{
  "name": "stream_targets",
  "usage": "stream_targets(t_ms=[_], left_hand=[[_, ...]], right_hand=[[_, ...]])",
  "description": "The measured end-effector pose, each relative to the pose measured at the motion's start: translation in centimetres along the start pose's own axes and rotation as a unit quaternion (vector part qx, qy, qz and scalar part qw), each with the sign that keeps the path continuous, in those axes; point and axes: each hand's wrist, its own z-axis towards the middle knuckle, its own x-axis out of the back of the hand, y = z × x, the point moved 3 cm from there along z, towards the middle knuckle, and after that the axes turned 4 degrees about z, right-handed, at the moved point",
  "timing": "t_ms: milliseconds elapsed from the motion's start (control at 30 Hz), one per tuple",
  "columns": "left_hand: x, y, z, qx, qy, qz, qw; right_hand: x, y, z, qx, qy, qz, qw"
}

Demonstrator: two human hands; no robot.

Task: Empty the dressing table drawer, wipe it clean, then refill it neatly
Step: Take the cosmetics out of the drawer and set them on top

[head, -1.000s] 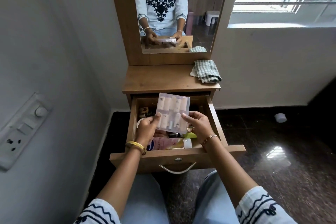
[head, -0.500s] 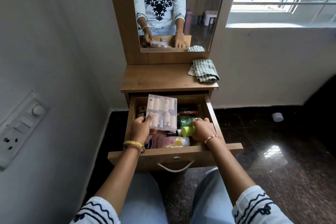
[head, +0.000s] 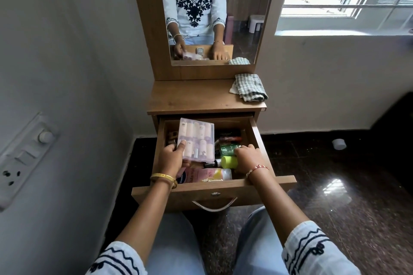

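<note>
Open drawer: clear case hides items; right hand covers others.

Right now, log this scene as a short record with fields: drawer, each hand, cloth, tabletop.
drawer: open drawer, crowded with bottles and tubes
left hand: left hand holds a clear plastic case of small bottles, tilted above the drawer's left side
right hand: right hand reaches into the right side, by a lime-green cap; what it grips is hidden
front of drawer: pink lotion bottle lying on its side
cloth: folded checked cloth on the tabletop's right back corner
tabletop: tabletop, nothing unloaded onto it yet
</note>
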Motion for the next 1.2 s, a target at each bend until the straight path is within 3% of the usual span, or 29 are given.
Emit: stream_targets(t_ms=[133, 333, 433, 700, 1067, 1200], left_hand=[[0.1, 0.2, -0.2, 0.001, -0.002, -0.004, 1.0], [0.6, 1.0, -0.6, -0.031, 0.012, -0.004, 0.999], [1.3, 1.2, -0.1, -0.031, 0.031, -0.044, 0.998], [4.2, 5.4, 5.5, -0.025, 0.046, -0.111, 0.992], [4.4, 9.4, 14.2, 0.038, 0.0, -0.173, 0.984], [4.3, 9.8, 16.1, 0.057, -0.011, -0.197, 0.979]], right_hand=[[0.3, 0.1, -0.2, -0.026, 0.026, 0.155, 0.987], [1.6, 0.1, -0.4, -0.015, 0.062, 0.401, 0.914], [2.9, -0.5, -0.1, 0.005, 0.076, 0.464, 0.883], [10.3, -4.8, 5.2, 0.067, 0.127, 0.505, 0.851], [13.4, -9.2, 16.5, -0.027, 0.166, 0.533, 0.829], [13.1, -9.8, 19.2, -0.026, 0.157, 0.513, 0.843]])
